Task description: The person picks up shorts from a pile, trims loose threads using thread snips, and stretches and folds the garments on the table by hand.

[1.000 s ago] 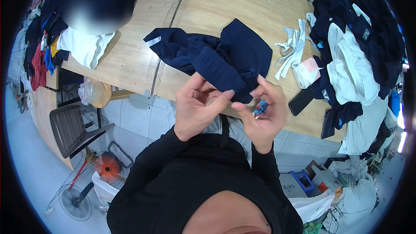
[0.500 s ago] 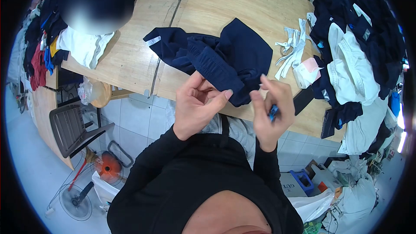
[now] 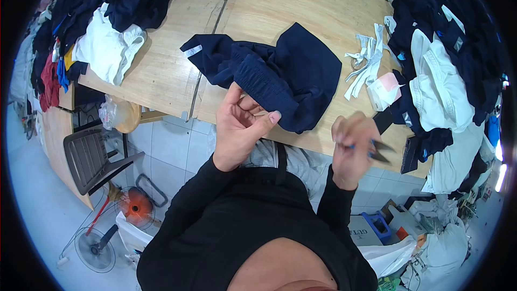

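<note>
Hands (image 3: 242,126) (image 3: 354,151) apart, garment (image 3: 309,70) at table edge (image 3: 319,143)

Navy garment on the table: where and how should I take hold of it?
I'd grip the navy garment at the near end of its gathered band, from the near side of the table. The band is a narrow strip slanting toward that edge, and the left hand pinches it there.

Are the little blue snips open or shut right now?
Open: the blue snips in the right hand show two blades with a gap between their tips.
</note>
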A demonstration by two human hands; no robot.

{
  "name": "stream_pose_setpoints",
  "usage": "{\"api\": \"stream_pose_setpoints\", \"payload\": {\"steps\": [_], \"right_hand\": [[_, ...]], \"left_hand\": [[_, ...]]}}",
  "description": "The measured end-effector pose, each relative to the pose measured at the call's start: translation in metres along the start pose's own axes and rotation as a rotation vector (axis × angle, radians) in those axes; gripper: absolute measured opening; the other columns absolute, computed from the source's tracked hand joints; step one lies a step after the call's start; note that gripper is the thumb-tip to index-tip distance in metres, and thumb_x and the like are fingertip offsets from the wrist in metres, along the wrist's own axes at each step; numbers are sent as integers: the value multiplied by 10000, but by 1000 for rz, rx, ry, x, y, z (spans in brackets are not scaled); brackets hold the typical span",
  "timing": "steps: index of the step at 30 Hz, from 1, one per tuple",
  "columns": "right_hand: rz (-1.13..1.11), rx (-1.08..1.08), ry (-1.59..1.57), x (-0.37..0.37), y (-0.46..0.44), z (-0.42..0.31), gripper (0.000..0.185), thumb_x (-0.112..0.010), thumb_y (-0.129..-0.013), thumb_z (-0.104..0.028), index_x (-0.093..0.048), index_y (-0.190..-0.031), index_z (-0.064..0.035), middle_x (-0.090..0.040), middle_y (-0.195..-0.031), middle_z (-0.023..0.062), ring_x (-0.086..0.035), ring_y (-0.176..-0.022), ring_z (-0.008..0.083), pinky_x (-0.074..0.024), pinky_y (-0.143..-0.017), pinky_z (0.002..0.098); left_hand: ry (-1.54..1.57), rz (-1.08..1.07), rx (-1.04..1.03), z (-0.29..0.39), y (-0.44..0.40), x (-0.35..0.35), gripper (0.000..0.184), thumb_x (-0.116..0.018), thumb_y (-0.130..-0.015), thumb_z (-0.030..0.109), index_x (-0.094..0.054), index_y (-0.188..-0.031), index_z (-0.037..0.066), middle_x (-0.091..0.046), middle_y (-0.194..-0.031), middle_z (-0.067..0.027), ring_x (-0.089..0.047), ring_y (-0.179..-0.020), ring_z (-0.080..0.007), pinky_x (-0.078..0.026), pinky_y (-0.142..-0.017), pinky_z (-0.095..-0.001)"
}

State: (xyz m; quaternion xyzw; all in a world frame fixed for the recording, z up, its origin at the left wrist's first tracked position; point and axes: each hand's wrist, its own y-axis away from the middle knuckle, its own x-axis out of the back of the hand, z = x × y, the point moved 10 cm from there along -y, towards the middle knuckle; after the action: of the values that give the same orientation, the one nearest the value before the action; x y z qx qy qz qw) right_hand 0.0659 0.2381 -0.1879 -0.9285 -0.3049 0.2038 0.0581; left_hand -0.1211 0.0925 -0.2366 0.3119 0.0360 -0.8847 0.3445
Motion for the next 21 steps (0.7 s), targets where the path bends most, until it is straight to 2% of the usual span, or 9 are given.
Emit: {"api": "stream_pose_setpoints", "payload": {"steps": [3,4,7,8,10,13,16,20,21], "right_hand": [[-242,236,-253,-28,0,-64,476,-377,-1209,-424,-616,-941,-110,-711,-967,154,-726,-877,324,-484,-878,491],[-277,371,-260,-44,-1,-94,488,-333,-1213,-448,-616,-974,-130,-731,-1015,167,-758,-947,364,-483,-938,528],[-178,494,-414,-50,7,-163,444,-359,-1219,-395,-569,-940,-120,-738,-959,149,-758,-858,399,-523,-863,538],[-181,565,-464,-52,8,-177,443,-365,-1219,-387,-570,-935,-115,-729,-913,147,-748,-806,394,-531,-827,534],[-264,586,-507,-51,8,-197,375,-440,-1193,-322,-592,-927,-105,-714,-886,114,-735,-849,349,-542,-828,521],[-330,492,-515,-52,8,-208,304,-527,-1156,-223,-609,-889,-101,-684,-903,47,-730,-1012,265,-543,-883,499],[-182,506,-537,-54,14,-213,403,-426,-1183,-232,-564,-823,-113,-653,-863,40,-731,-945,249,-538,-846,486],[-33,534,-490,-56,23,-222,384,-436,-1161,-173,-571,-806,-114,-668,-870,36,-722,-913,235,-548,-834,469],[-107,513,-457,-54,21,-226,366,-449,-1152,-160,-573,-810,-115,-671,-869,31,-719,-906,232,-553,-836,466]], "left_hand": [[-154,109,-71,-10,3,32,666,-770,-924,-131,-428,-1478,10,-634,-1091,-25,-695,-990,-137,-597,-931,-316],[-241,167,-99,-8,-5,40,595,-757,-929,-135,-434,-1406,11,-559,-993,10,-656,-899,-123,-593,-839,-315],[-854,222,-275,-35,-32,88,312,-769,-970,8,-515,-1150,-12,-673,-911,-67,-685,-810,-142,-550,-730,-292],[-964,229,-252,-52,-43,102,288,-763,-960,22,-503,-1081,-9,-685,-864,-96,-684,-742,-158,-544,-685,-311],[-1051,252,-374,-71,-46,108,223,-705,-957,17,-573,-1133,-21,-680,-808,-104,-659,-666,-176,-534,-650,-326],[-1034,229,-410,-81,-50,110,248,-670,-961,21,-639,-1203,-22,-679,-796,-94,-639,-649,-170,-517,-637,-322],[-1013,211,-373,-83,-48,116,189,-659,-984,16,-645,-1167,-28,-677,-827,-71,-619,-694,-139,-507,-664,-306],[-1005,231,-354,-78,-48,111,143,-657,-990,12,-639,-1125,-31,-672,-831,-63,-603,-710,-131,-497,-673,-299],[-1003,231,-354,-78,-47,110,142,-658,-988,12,-639,-1122,-31,-669,-825,-63,-601,-707,-133,-496,-672,-302]]}}
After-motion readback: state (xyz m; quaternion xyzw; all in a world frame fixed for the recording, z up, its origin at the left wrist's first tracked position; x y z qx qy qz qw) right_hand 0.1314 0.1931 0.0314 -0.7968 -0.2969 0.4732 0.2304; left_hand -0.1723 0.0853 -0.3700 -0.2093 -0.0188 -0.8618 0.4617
